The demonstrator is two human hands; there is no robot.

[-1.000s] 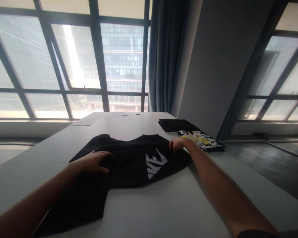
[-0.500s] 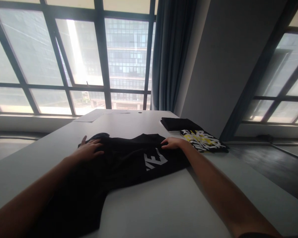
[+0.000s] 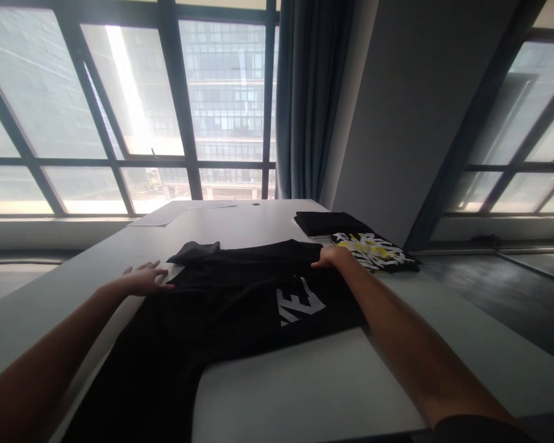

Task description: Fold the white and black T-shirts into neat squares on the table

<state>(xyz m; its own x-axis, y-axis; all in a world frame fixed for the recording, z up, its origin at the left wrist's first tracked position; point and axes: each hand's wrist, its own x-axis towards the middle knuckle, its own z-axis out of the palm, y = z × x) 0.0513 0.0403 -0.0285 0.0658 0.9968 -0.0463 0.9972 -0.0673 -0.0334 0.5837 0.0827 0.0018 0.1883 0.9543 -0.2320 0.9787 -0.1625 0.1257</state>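
A black garment (image 3: 231,301) with large light grey lettering lies spread and wrinkled on the white table, one broad part reaching toward me; its exact kind is unclear. At the garment's left edge, my left hand (image 3: 143,280) is open, with its fingers spread and fingertips by the cloth. My right hand (image 3: 330,255) pinches the garment at its far right edge, just beyond the lettering. A dark greyish flap (image 3: 196,251) of cloth sticks up at the garment's far left corner.
Beyond my right hand, a folded black cloth (image 3: 330,223) and a folded black garment with a white and yellow print (image 3: 373,252) lie along the right side of the white table (image 3: 295,394). Paper sheets (image 3: 154,215) lie at the far left. Windows and a curtain (image 3: 305,111) stand behind.
My left hand has moved left, off the top of the cloth to its edge. The garment's far part has shifted right, along with my right hand, which has closed on the fabric.
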